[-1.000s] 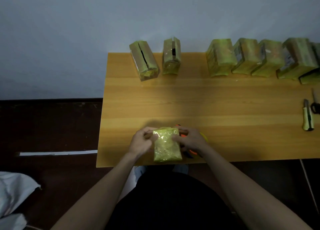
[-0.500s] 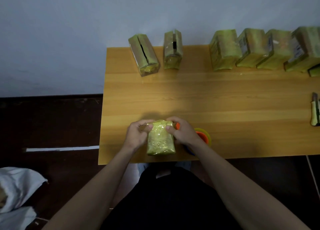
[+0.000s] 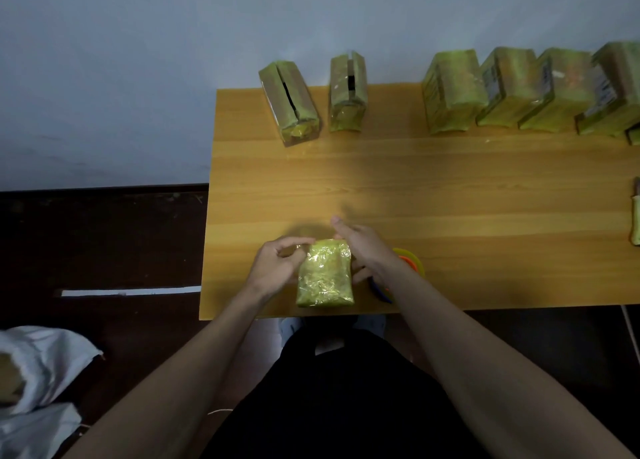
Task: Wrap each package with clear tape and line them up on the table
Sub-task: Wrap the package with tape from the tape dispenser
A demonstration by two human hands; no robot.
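Both hands are working a small green package (image 3: 325, 274) at the near edge of the bench (image 3: 450, 195), low in the centre of the frame.

The left hand (image 3: 277, 268) is curling its fingers against the package's upper left corner, its grip closed on that edge, while the right hand (image 3: 363, 247) is lying along the package's right side with fingers stretched forward, an open grip pressing rather than clasping. The package is sitting upright on the bench, glossy with clear film. Just right of the right wrist, a tape dispenser (image 3: 410, 261) in yellow, orange and blue is peeking out, mostly hidden. Along the far edge, two wrapped packages (image 3: 291, 103) are standing apart at upper centre, and a tighter row of wrapped packages (image 3: 519, 91) is running off the upper right. A utility knife (image 3: 636, 223) is lying at the right border.
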